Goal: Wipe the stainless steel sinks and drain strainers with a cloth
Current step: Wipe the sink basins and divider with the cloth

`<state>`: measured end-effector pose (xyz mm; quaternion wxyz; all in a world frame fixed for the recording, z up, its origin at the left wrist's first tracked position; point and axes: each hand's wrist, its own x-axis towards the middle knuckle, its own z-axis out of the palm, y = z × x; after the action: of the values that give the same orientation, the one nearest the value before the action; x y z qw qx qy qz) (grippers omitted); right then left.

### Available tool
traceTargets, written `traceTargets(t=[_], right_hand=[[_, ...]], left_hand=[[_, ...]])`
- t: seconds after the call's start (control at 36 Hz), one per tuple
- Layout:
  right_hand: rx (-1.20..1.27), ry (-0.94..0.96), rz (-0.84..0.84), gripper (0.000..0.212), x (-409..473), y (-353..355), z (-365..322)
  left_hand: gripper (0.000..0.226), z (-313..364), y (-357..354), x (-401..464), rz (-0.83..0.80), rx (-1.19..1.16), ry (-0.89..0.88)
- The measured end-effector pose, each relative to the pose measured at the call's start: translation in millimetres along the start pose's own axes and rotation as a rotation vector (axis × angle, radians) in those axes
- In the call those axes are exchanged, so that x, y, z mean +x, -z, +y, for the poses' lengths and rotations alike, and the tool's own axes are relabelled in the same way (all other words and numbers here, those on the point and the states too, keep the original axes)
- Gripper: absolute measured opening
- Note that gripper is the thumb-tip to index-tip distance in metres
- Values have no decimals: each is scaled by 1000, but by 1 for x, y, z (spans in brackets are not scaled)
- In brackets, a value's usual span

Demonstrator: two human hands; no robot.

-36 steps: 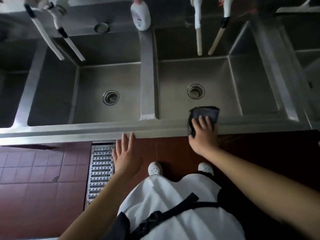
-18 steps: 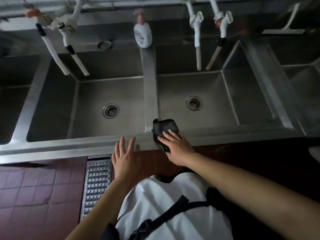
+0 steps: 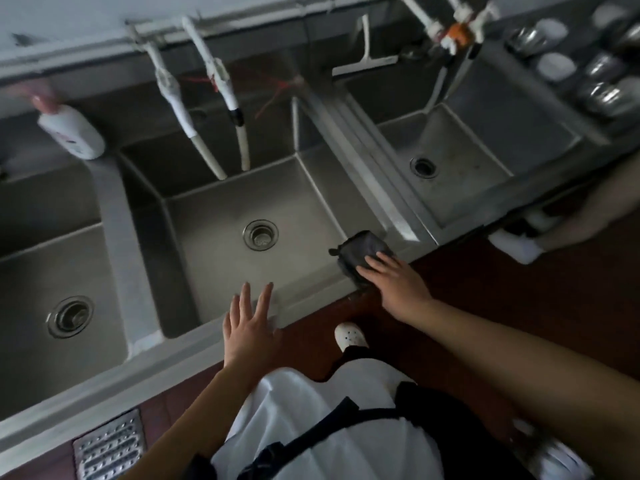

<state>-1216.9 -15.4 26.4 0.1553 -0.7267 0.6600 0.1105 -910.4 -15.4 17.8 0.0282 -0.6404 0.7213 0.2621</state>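
Observation:
A row of stainless steel sinks runs across the view. The middle sink (image 3: 221, 216) has a round drain strainer (image 3: 260, 234); the left sink (image 3: 41, 271) has its own strainer (image 3: 70, 316), and the right sink (image 3: 457, 157) a drain (image 3: 423, 167). My right hand (image 3: 394, 282) presses flat on a folded dark cloth (image 3: 362, 252) at the front right corner of the middle sink's rim. My left hand (image 3: 251, 323) rests open on the front rim (image 3: 304, 299), fingers spread, holding nothing.
White faucet hoses (image 3: 207, 109) hang over the middle sink. A soap bottle (image 3: 71, 129) stands at the back left. A squeegee (image 3: 365, 60) lies behind the right sink, metal cups (image 3: 602, 84) beyond it. A floor drain grate (image 3: 109, 448) lies by my feet. Another person's arm (image 3: 602, 216) is at far right.
My right hand has slid the cloth along the front rim, left to the divider and then right to the middle sink's right corner. The view swung right. My left hand stayed on the rim.

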Motion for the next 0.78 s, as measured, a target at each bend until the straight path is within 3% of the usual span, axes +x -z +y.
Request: traceTargets(t=[0.11, 0.28, 0.47, 0.69, 0.78], right_hand=[[-109, 36, -13, 79, 7, 14, 100], [-73, 233, 15, 89, 39, 13, 167], [191, 355, 32, 89, 102, 38, 183], [400, 268, 33, 71, 213, 70, 174], [364, 214, -18, 78, 231, 73, 168]], left_hand=[[82, 52, -17, 24, -41, 4, 13], [73, 113, -50, 45, -84, 29, 61], [82, 108, -51, 43, -113, 62, 116], [93, 128, -45, 45, -198, 41, 248], [88, 135, -45, 41, -230, 38, 278]])
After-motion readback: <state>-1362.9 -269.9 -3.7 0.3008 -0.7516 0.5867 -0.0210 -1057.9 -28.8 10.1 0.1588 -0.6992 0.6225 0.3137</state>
